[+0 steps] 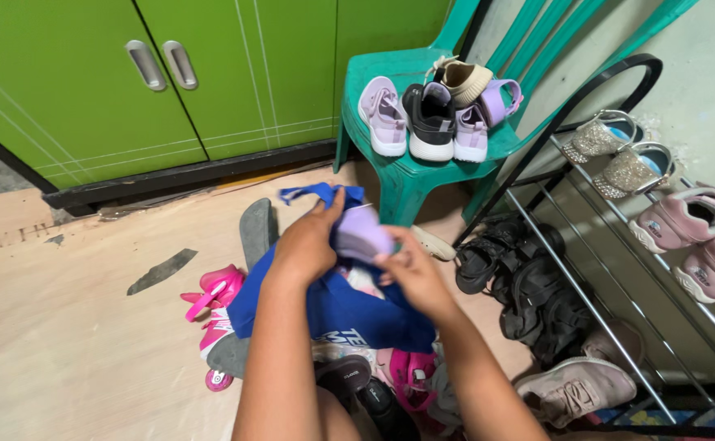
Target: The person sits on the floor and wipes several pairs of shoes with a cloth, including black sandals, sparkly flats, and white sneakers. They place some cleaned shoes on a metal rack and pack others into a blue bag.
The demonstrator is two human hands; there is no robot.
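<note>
I held a purple shoe over a blue bag.

From my head camera, my left hand [307,245] was wrapped around the side of the purple shoe [363,233], fingers pressed on it. My right hand [415,273] pinched the shoe's other end with thumb and fingers. The shoe sat just above the open blue bag [333,310], which lay on the floor [72,327] on top of more shoes. Pink skates [215,306] were just beside the bag, on my left. A green chair [406,175] stood behind it with four shoes [431,118] on its seat. A rack [586,294] on my right had pink shoes [696,233] and sparkly shoes [619,155]. Black sandals [521,278] lay under the rack.
</note>
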